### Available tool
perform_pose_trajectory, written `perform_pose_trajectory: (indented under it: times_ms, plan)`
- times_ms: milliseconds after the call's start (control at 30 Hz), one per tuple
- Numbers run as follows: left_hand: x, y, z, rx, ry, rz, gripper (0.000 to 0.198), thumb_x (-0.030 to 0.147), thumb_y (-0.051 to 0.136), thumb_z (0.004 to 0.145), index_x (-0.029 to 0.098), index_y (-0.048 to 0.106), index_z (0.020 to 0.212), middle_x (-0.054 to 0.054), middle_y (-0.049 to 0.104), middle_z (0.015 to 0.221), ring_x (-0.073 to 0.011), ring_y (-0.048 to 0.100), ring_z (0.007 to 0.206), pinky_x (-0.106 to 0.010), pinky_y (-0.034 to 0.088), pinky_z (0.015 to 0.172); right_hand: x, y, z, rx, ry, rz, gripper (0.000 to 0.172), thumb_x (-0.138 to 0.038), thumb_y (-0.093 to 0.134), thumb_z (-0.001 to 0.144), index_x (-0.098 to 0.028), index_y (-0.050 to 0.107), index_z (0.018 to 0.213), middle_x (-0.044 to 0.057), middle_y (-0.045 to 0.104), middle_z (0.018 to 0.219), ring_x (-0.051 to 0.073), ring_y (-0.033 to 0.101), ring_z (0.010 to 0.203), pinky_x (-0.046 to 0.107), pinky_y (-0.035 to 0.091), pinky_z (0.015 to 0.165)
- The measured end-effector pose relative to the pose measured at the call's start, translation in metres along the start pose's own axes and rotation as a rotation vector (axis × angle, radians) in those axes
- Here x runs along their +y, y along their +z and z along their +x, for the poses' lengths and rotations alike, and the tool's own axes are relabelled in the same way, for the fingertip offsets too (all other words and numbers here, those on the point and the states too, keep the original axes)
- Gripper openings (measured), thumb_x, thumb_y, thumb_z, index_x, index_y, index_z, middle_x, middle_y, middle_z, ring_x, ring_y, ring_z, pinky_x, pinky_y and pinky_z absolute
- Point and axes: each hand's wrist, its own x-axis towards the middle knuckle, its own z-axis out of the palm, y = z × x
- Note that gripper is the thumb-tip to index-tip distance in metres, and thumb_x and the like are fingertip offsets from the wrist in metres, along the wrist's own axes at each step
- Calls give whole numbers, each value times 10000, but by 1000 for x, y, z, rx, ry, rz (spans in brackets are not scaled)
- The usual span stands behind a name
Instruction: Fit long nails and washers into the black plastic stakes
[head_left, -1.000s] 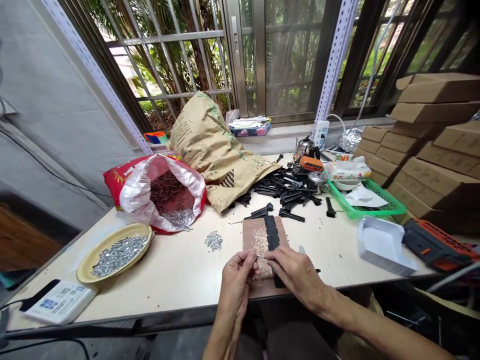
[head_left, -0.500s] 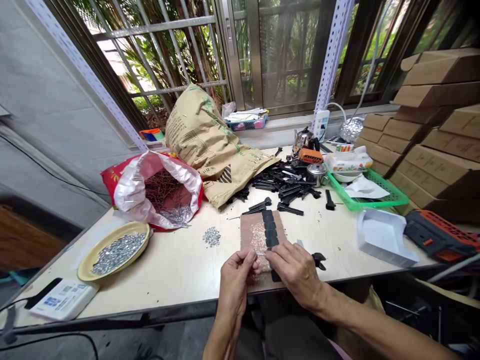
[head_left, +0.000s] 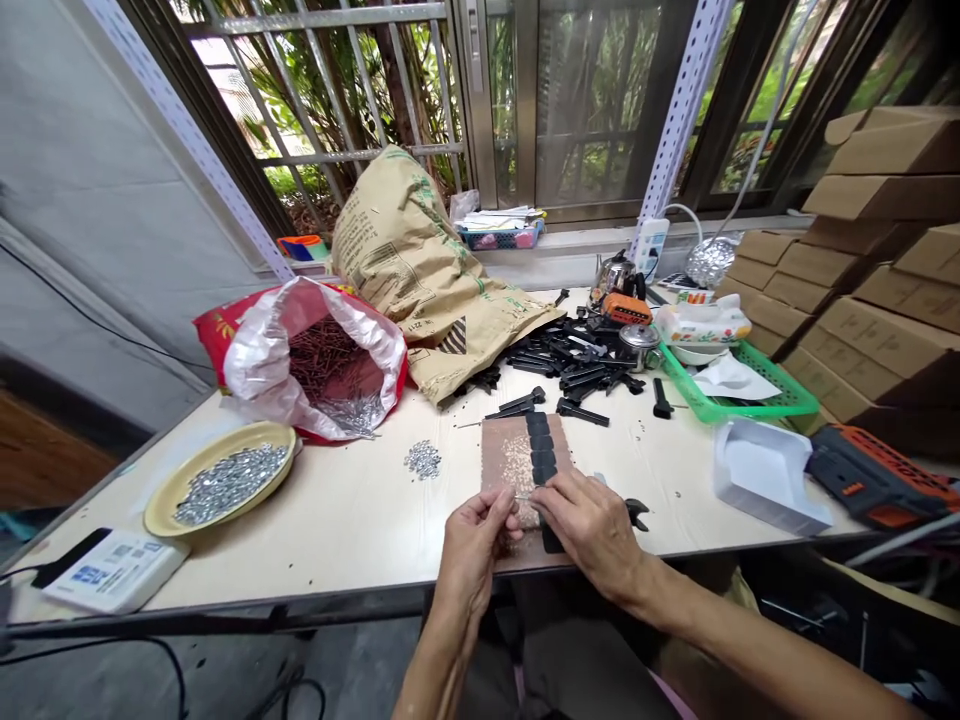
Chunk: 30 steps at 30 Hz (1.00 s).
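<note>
My left hand [head_left: 472, 545] is pinched on a thin metal pin [head_left: 523, 497] whose tip points right. My right hand [head_left: 592, 530] lies closed on a black plastic piece [head_left: 551, 538] at the near end of a brown board [head_left: 504, 452]. A column of black pieces [head_left: 541, 450] lies along the board's right side, with pale small bits scattered on its middle. Both hands meet over the board's near edge. Another black part [head_left: 637, 512] pokes out just right of my right hand.
A yellow plate [head_left: 161, 502] of silvery bits sits left, beside a red-and-white bag [head_left: 262, 375] of brown nails and a tan paper sack [head_left: 420, 270]. Loose black parts [head_left: 570, 365], a green tray [head_left: 780, 405], a white tray [head_left: 757, 480], an orange-black tool [head_left: 877, 480] and cardboard boxes [head_left: 885, 300] fill the right.
The hands stay together at the board's near end with the pin; the view has shifted a little. A black part now shows to the right of my right hand.
</note>
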Motion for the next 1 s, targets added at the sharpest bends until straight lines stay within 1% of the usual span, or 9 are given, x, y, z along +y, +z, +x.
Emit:
perform_pose_trajectory:
  times_ms: [167,233,367,467,600,733,800,900,1000]
  plan:
    - [-1,-7,-2,22,63,87,276,371,746,659,122,635,701,23,590,528,-62,518,449,-164,406,471,1,3,0,-157,106,222,152,-245,440,944,-196,560,867,8,573,809,120,536,680,238,369,596]
    - [-1,-7,-1,25,63,85,280,373,750,652,122,633,694,24,590,524,-62,517,441,-165,404,463,1,3,1,-124,86,188,140,-240,460,936,-196,563,852,6,577,805,124,534,696,245,365,613]
    - [-1,-5,2,47,9,-3,313,381,775,610,114,621,662,22,575,504,-58,505,420,-157,382,428,-2,5,6,69,-93,-93,157,-176,473,918,-196,592,818,15,606,785,161,515,728,305,325,665]
    - [1,-4,3,73,-5,-62,323,362,803,568,107,627,658,13,589,530,-55,508,428,-160,406,442,-3,3,10,115,-200,-169,178,-158,456,925,-185,610,838,26,624,798,163,507,723,318,306,660]
    - [4,-4,4,77,45,-58,306,333,811,561,103,640,668,4,606,577,-54,516,456,-170,436,474,-2,2,13,105,-223,-178,189,-143,445,928,-186,619,871,22,616,768,155,503,702,307,299,640]
    - [5,-4,5,61,94,-20,295,340,794,587,101,648,680,4,603,571,-57,514,455,-169,427,472,0,7,11,41,-107,-101,172,-207,452,936,-196,613,875,3,585,720,135,496,628,283,302,594]
    - [4,-5,7,53,102,-8,292,342,789,595,103,650,689,9,599,560,-57,514,450,-167,422,472,-1,8,10,20,-77,-63,177,-233,449,940,-191,608,873,6,580,721,130,505,626,274,306,582]
    - [2,-6,8,42,89,3,295,353,781,604,106,643,688,13,594,551,-57,508,444,-168,416,467,-1,8,11,12,-120,-117,173,-189,443,935,-199,608,882,18,593,754,143,525,692,275,311,614]
    - [1,-6,8,39,78,18,307,376,774,609,112,632,671,20,582,528,-59,500,433,-167,404,454,-1,6,12,4,-144,-161,195,-159,434,933,-201,612,865,16,591,733,143,529,686,280,320,623]
